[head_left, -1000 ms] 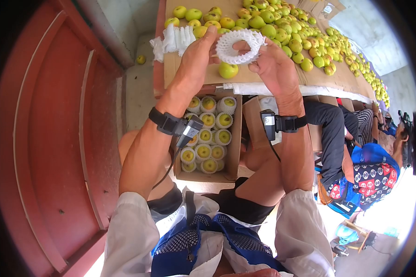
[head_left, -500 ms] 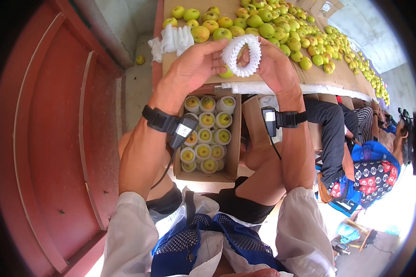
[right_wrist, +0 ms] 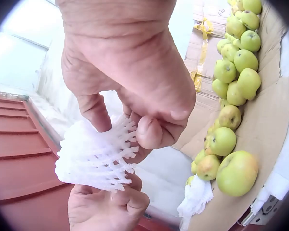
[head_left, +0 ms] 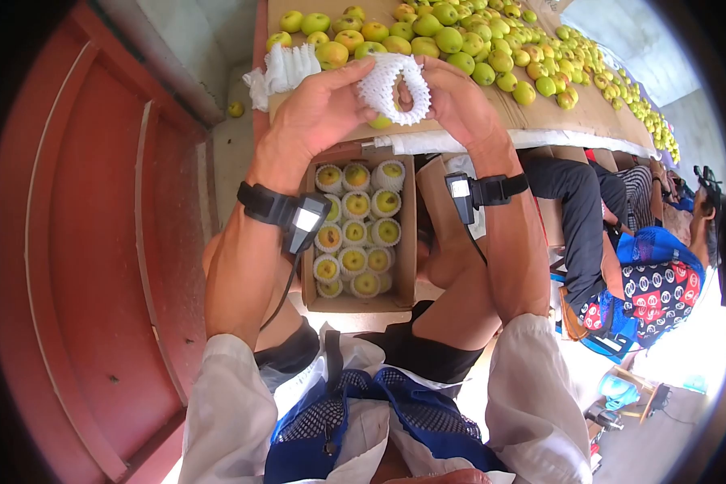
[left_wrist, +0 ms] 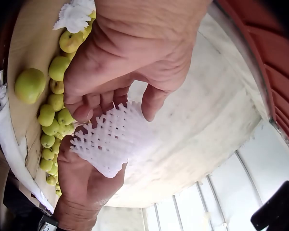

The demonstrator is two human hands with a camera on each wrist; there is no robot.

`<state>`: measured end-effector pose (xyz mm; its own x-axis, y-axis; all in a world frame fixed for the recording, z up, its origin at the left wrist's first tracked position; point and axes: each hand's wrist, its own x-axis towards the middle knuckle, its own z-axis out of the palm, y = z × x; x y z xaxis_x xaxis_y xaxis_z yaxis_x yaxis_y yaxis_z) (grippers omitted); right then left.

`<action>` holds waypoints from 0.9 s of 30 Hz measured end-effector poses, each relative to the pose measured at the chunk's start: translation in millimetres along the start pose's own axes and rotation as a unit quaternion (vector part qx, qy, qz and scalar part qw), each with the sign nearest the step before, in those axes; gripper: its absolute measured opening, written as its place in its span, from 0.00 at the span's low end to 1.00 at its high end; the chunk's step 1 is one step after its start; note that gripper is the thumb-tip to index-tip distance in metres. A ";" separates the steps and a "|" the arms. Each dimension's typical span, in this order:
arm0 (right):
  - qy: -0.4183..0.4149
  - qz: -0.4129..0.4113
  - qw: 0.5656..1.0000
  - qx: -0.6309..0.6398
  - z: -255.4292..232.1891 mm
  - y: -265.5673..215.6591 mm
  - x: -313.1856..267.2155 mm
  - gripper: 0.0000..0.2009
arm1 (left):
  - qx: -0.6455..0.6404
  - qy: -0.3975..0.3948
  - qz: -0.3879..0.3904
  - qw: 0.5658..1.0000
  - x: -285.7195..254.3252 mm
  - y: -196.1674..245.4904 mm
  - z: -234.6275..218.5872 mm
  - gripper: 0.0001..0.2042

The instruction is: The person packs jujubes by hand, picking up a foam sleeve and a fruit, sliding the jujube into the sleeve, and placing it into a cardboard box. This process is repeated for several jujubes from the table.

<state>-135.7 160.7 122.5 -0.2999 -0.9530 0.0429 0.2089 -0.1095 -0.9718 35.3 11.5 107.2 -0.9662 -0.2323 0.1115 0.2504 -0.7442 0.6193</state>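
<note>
Holding a white foam sleeve point(head_left: 377, 81) between them, the left grip point(head_left: 319, 109) and the right grip point(head_left: 464, 103) pinch its opposite sides, over the cardboard-covered tabletop point(head_left: 536, 118) near its front edge. The sleeve is a short, hollow tube of soft, airy lattice with a scalloped rim. Round, smooth, green-yellow apples point(head_left: 448, 40) lie beyond it, beside a crumpled bunch of white nets point(head_left: 290, 69)

Left hand point(left_wrist: 135, 53) and right hand point(left_wrist: 89, 185) hold a white foam net point(left_wrist: 113, 137); one apple point(left_wrist: 30, 85) sits near the worktop's point(left_wrist: 36, 41) edge.
</note>
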 end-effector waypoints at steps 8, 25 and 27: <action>-0.095 0.004 0.980 0.175 -14.7 -0.6 6.8 0.13 | 0.077 0.010 0.029 0.997 2.9 3.8 -5.2 0.11; 0.057 0.106 0.991 0.052 -30.5 43.6 17.6 0.06 | 0.194 0.157 -0.034 0.968 17.6 -26.4 -45.5 0.08; 0.089 0.110 0.990 0.021 -32.6 51.0 18.2 0.07 | 0.218 0.190 -0.039 0.957 21.3 -32.9 -49.6 0.08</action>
<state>-160.9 147.0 66.2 -0.4016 -0.8902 -0.2150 0.3250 0.0809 -0.9423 9.5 0.0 50.7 -0.8687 -0.4586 -0.1873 0.0494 -0.4565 0.8884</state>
